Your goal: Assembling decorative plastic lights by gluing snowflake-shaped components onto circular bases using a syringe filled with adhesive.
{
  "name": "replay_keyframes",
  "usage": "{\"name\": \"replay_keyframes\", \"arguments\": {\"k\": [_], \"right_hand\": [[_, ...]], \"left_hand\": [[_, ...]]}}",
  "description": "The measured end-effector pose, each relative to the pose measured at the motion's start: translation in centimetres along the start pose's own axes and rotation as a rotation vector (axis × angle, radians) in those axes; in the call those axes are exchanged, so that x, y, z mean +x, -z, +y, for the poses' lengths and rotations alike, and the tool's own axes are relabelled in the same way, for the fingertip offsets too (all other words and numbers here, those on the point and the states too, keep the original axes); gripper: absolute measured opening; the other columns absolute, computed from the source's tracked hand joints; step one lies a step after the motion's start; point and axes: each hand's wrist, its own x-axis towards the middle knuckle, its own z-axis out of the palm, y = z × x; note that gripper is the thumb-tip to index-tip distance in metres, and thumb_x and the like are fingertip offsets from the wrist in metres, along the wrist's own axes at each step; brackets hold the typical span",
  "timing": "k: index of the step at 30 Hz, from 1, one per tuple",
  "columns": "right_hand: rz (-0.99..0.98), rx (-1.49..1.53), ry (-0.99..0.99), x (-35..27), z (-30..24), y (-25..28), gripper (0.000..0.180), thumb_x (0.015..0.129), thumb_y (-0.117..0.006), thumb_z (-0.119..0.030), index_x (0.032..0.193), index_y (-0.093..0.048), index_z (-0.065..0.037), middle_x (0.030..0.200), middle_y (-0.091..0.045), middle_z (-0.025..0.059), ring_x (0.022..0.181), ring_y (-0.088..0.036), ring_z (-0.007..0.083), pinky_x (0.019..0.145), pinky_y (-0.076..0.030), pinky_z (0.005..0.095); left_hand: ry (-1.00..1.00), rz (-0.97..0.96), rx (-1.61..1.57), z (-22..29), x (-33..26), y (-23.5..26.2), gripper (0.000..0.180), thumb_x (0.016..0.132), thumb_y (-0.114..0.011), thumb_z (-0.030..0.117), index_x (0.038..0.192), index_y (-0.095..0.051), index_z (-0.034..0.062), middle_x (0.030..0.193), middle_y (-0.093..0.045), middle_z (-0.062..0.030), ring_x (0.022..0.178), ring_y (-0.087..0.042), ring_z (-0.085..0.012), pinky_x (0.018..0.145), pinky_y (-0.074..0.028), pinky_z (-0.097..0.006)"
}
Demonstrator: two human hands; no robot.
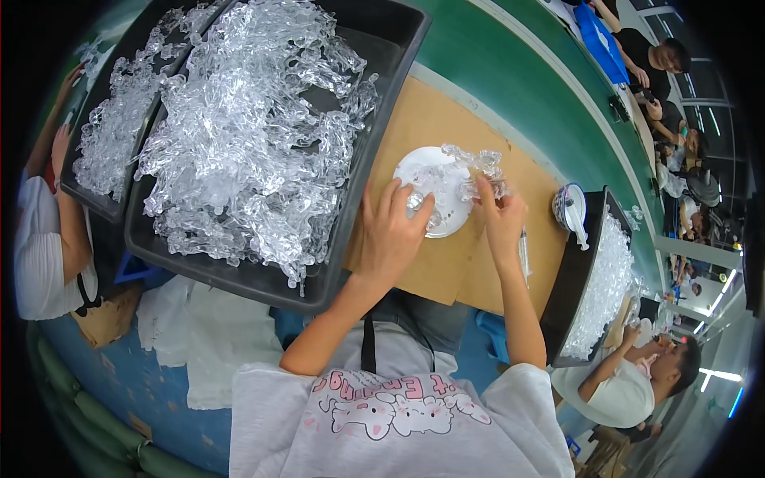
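Note:
A round white plate (408,165) lies before me with small clear pieces on it. My left hand (392,233) is over its near left edge, fingers curled round a shiny clear plastic piece (415,201). At the plate's right edge my right hand (502,221) pinches a bunch of clear moulded plastic pieces (488,167) between thumb and fingers. Part of that bunch reaches over the plate's far side. The exact shape of the pieces is too glassy to make out. Beside my right wrist lies a slim, clear syringe-like tube (523,253).
Brown cardboard (446,275) covers my work place. A large black bin (339,231) heaped with clear plastic parts stands at left, another (119,203) beyond it. At right are a patterned bowl (567,209) with a white spoon and a black bin (564,307). Co-workers sit on both sides.

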Motion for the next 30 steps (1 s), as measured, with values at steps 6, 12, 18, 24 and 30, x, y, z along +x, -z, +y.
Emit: {"name": "replay_keyframes", "arguments": {"k": [6, 12, 18, 24, 30], "right_hand": [[0.001, -0.499, 0.374, -1.1, -0.8, -0.5, 0.02, 0.088, -0.062, -0.015, 0.102, -0.065, -0.001, 0.09, -0.066, 0.0191, 0.078, -0.065, 0.0307, 0.069, -0.049, 0.0369], [0.036, -0.558, 0.5, -3.6, -0.6, 0.3, 0.018, 0.087, -0.063, -0.015, 0.097, -0.062, 0.0, 0.084, -0.063, 0.0208, 0.073, -0.06, 0.0375, 0.064, -0.047, 0.0417], [0.072, -0.48, 0.613, -3.0, 0.1, 0.8, 0.021, 0.086, -0.065, -0.016, 0.098, -0.062, 0.001, 0.083, -0.064, 0.0161, 0.07, -0.061, 0.0311, 0.063, -0.047, 0.0394], [-0.068, 0.503, -0.061, 0.1, 2.8, 0.2, 0.017, 0.091, -0.06, -0.021, 0.089, -0.062, -0.004, 0.081, -0.06, -0.0007, 0.07, -0.054, 0.007, 0.063, -0.044, 0.0218], [0.009, 0.369, -0.199, 0.2, 1.5, 1.8, 0.025, 0.09, -0.062, -0.027, 0.086, -0.063, -0.002, 0.078, -0.062, 0.0029, 0.068, -0.058, 0.01, 0.063, -0.047, 0.0235]], "left_hand": [[0.002, 0.055, 0.056, -0.2, -0.7, -0.8, 0.03, 0.081, -0.058, 0.016, 0.11, -0.064, 0.0155, 0.112, -0.055, -0.0143, 0.115, -0.049, -0.0333, 0.09, -0.04, -0.055], [-0.026, 0.103, 0.02, 0.6, -1.5, -1.8, 0.039, 0.071, -0.068, 0.015, 0.109, -0.063, 0.0142, 0.109, -0.054, -0.0129, 0.113, -0.049, -0.0301, 0.101, -0.028, -0.064], [-0.009, 0.093, 0.003, 0.7, -1.7, -2.5, 0.044, 0.069, -0.07, 0.016, 0.112, -0.062, 0.0147, 0.11, -0.054, -0.0126, 0.115, -0.047, -0.0302, 0.102, -0.026, -0.064], [0.021, 0.017, 0.008, 0.1, -0.7, 0.0, 0.032, 0.079, -0.061, 0.015, 0.11, -0.063, 0.0138, 0.112, -0.054, -0.0151, 0.117, -0.047, -0.034, 0.098, -0.032, -0.061], [0.024, -0.016, -0.058, 0.0, -0.4, -0.2, 0.045, 0.071, -0.07, 0.012, 0.115, -0.061, 0.0164, 0.115, -0.05, -0.0118, 0.12, -0.044, -0.0306, 0.104, -0.024, -0.062]]}}
